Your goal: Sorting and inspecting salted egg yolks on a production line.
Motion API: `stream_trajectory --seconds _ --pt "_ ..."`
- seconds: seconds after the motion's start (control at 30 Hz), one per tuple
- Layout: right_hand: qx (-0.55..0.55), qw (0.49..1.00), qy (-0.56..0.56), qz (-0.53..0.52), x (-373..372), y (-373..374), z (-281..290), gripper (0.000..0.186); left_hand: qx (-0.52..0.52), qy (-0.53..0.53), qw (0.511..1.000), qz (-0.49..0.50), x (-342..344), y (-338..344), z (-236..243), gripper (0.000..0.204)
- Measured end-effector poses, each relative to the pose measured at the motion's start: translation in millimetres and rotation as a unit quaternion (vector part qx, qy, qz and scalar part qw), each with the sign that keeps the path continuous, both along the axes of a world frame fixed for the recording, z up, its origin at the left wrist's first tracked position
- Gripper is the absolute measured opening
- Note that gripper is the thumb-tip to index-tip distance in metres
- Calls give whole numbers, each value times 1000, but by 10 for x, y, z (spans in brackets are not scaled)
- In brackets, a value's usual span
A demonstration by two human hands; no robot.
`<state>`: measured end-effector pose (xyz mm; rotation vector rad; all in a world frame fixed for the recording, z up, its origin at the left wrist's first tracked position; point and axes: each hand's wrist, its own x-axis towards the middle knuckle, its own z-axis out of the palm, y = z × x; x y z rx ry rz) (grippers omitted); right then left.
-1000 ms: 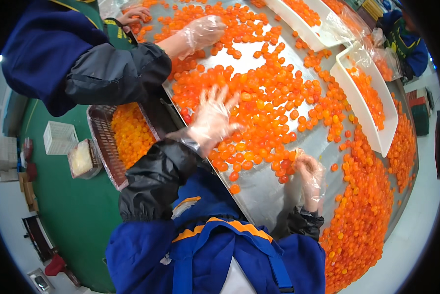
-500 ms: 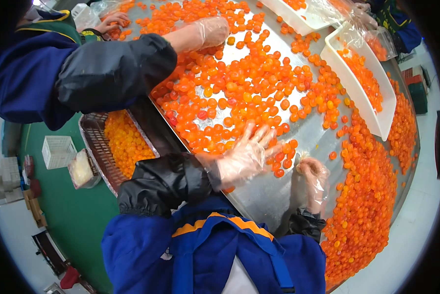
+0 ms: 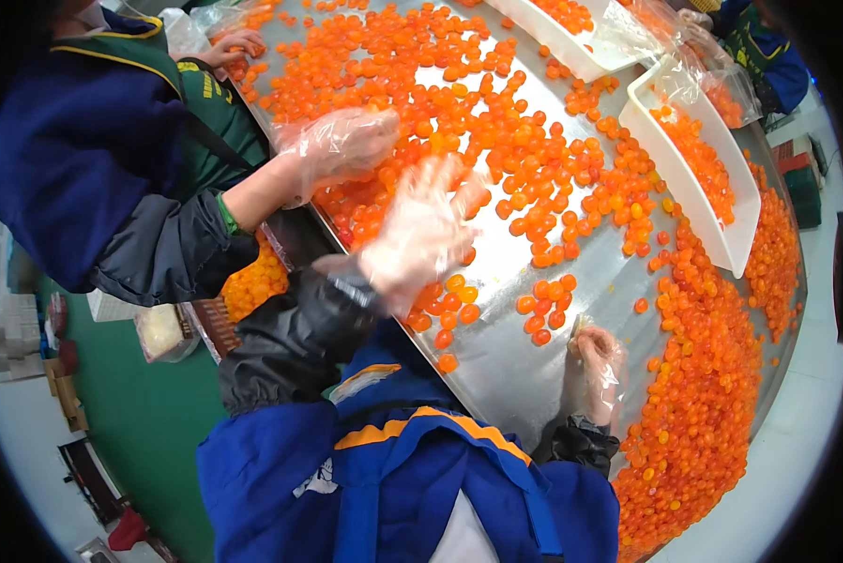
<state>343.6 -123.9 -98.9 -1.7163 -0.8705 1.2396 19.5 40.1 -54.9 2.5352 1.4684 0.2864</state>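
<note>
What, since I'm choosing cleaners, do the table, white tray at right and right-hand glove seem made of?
Table: likely metal, perhaps stainless steel; satin grey, blurred reflections. White tray: probably plastic; smooth, evenly white. Right-hand glove: apparently thin plastic film; transparent with shiny wrinkles.

Green floor [image 3: 149,403] at left, pale surfaces [image 3: 811,371] toward both sides

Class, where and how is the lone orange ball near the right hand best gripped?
Probably around its middle, pinched from above by the right hand: the ball looks round and sits apart from the heap, on bare table.
</note>
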Motion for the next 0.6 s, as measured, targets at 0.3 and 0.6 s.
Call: stream_trajectory --seconds 0.3,0.6 --pt "33 998 -44 30 -340 219 10 11 -190 61 970 -138 65 -805 -43 79" --pt "43 997 -46 39 -246 40 128 12 -83 7 996 33 -6 -156 -294 79"
